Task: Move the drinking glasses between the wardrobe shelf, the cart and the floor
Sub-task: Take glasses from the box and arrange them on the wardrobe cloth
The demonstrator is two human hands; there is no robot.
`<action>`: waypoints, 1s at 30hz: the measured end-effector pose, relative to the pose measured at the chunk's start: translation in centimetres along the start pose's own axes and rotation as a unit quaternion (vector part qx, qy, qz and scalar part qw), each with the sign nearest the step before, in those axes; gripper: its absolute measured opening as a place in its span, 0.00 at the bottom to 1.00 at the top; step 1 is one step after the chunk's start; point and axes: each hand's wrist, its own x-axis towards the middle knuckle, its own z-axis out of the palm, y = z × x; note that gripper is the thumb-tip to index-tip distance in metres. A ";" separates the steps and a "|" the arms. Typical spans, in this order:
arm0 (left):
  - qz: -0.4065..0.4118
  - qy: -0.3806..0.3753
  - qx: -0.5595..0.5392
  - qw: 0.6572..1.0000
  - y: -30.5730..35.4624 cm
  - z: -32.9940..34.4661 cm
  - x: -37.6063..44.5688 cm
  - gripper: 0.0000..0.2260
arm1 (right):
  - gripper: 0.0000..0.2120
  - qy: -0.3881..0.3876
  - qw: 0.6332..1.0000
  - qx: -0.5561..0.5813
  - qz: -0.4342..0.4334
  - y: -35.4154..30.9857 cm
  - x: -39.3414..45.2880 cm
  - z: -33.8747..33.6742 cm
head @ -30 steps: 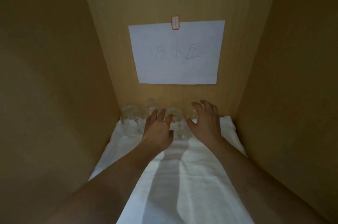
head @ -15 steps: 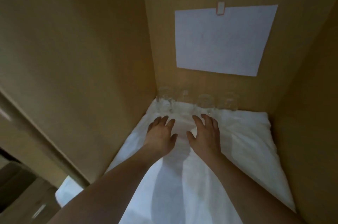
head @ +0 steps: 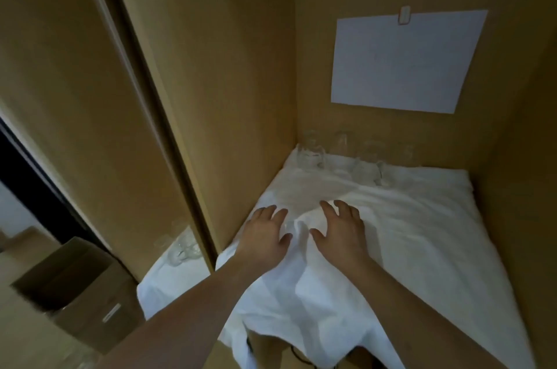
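Withdrawn, both hands [head: 301, 236] hover open, empty, well short of the glasses [head: 340, 154].

Four clear drinking glasses stand in a row at the back of the wardrobe shelf, at [head: 310, 151], [head: 340, 142], [head: 366, 169] and [head: 407, 153]. More glasses [head: 180, 243] cluster in the neighbouring compartment, too blurred to count. One white cloth [head: 422, 233] covers the shelf. One paper sheet [head: 404, 61] hangs on the back wall. Two cardboard boxes [head: 75, 272] sit lower left. Two hands appear, left [head: 265, 237] and right [head: 342, 233].

Left grip [head: 264, 236], right grip [head: 340, 233]: palms down, fingers spread, forearms extended.
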 end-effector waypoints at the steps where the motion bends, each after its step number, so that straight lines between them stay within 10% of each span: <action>1: 0.007 0.001 -0.001 1.000 -0.4 -0.1 -1.1 0.26 | 0.33 -0.002 1.000 0.002 0.009 -0.6 -1.0 0.2; 30: -0.157 0.003 -0.075 0.985 -23.9 -6.0 -26.1 0.28 | 0.32 -0.114 0.989 0.017 -0.095 -27.6 -18.3 11.5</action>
